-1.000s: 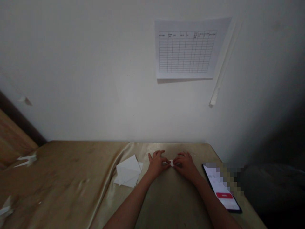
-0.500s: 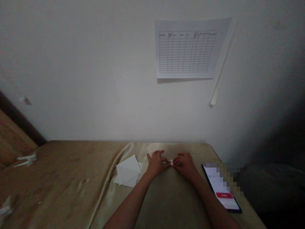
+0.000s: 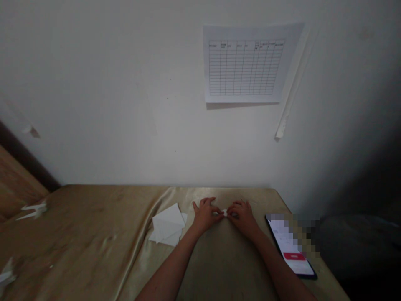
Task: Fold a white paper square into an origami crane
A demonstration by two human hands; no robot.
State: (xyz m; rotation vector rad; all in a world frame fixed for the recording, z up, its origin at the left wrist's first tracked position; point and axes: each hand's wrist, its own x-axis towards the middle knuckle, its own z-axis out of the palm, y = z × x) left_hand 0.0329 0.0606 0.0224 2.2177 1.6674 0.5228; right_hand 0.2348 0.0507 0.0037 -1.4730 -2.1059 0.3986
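Note:
Between my hands is a small piece of white paper [image 3: 224, 213], pinched at both ends just above or on the cloth; I cannot tell which. My left hand [image 3: 206, 215] grips its left end between thumb and forefinger, with the other fingers raised. On the opposite end, the thumb and fingertips of my right hand [image 3: 242, 215] are closed. Most of the paper is covered by fingertips, so its shape is unclear. Left of my left forearm lie several overlapping white paper sheets [image 3: 169, 223].
A phone [image 3: 291, 246] with a lit screen lies right of my right forearm. Folded white paper pieces [image 3: 34, 210] rest at the far left of the gold tablecloth [image 3: 94, 238]. Behind stands a white wall with a printed table sheet [image 3: 247, 67] on it.
Both hands stay in nearly the same place, still pinching the small paper. Slightly less of the paper shows between the fingertips.

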